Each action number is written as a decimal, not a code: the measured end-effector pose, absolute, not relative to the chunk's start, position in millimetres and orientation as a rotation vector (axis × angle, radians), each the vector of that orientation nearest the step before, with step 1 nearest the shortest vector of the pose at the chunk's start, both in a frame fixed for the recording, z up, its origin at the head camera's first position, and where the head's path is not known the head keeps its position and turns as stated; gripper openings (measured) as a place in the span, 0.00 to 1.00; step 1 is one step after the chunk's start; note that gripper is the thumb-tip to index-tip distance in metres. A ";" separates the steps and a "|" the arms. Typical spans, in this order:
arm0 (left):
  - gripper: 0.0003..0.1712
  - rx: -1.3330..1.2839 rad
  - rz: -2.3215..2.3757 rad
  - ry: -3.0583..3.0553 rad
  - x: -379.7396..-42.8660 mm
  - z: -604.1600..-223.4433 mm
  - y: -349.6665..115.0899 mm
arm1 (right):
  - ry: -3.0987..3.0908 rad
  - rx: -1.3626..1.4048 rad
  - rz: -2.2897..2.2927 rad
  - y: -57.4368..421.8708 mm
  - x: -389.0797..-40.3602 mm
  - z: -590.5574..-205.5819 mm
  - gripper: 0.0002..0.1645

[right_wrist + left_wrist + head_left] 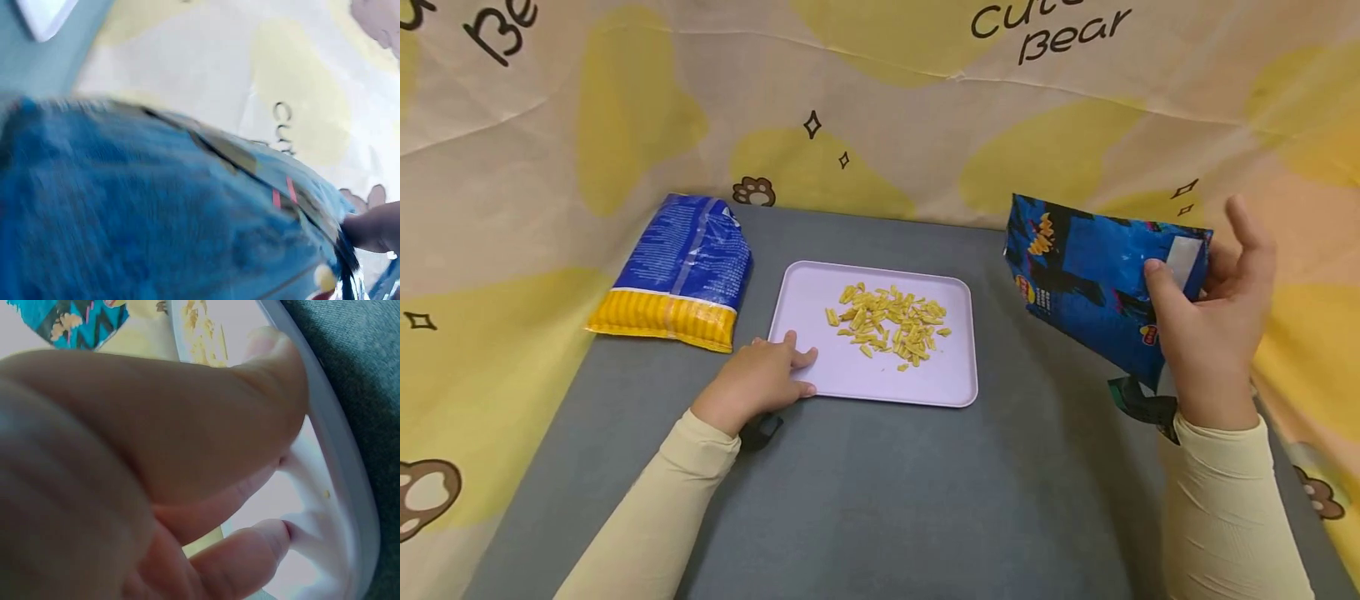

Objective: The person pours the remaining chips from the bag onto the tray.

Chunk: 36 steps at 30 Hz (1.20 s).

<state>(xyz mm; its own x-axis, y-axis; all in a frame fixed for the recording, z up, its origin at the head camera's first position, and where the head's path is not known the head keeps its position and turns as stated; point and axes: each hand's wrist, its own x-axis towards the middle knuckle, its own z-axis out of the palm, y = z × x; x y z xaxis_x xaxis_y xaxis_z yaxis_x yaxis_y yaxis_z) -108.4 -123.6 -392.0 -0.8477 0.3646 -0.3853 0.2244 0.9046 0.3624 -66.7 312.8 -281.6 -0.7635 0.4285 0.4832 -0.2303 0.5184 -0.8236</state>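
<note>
A light lilac tray (805, 308) holds a loose pile of yellow ridged chips (891, 321). At its near left corner rests my left hand (758, 382), fingers spread over the tray surface. In the left wrist view, the thumb (269, 381) lies by the tray rim (347, 462) and two other fingertips touch the inside. My right hand (1219, 329) grips a blue chip bag (1097, 275) by its right end, thumb on the face towards me. The bag is raised to the right of the tray, tilted, its left end away from the hand. The right wrist view shows the bag (156, 206) close up and blurred.
A blue and yellow snack bag (681, 267) lies on the grey table (925, 500) to the left of the tray. Behind the table hangs a patterned cloth (880, 100) with yellow patches, which also covers both sides.
</note>
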 end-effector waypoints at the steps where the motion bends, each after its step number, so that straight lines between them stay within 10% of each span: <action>1: 0.35 0.427 0.421 2.613 -108.4 -391.7 -123.5 | -2.101 -0.169 1.188 314.5 -64.8 -284.5 0.39; 9: 0.35 0.410 0.435 2.612 -109.0 -393.5 -124.9 | -2.131 0.098 0.857 328.8 -60.0 -330.9 0.18; 25: 0.34 0.423 0.431 2.616 -103.7 -397.4 -120.6 | -2.569 0.597 0.807 326.1 -33.2 -416.1 0.29; 36: 0.35 0.389 0.453 2.627 -101.2 -396.7 -123.1 | -3.004 0.430 0.576 315.1 -21.5 -425.5 0.35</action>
<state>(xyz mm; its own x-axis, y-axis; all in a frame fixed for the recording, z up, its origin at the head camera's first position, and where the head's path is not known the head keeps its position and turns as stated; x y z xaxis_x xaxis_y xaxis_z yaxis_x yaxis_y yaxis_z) -101.2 -123.1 -396.7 -0.8616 0.3408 -0.3761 0.1951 0.9065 0.3744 -21.5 315.1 -425.5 -0.9600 -0.2605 0.1030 -0.2802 0.8918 -0.3551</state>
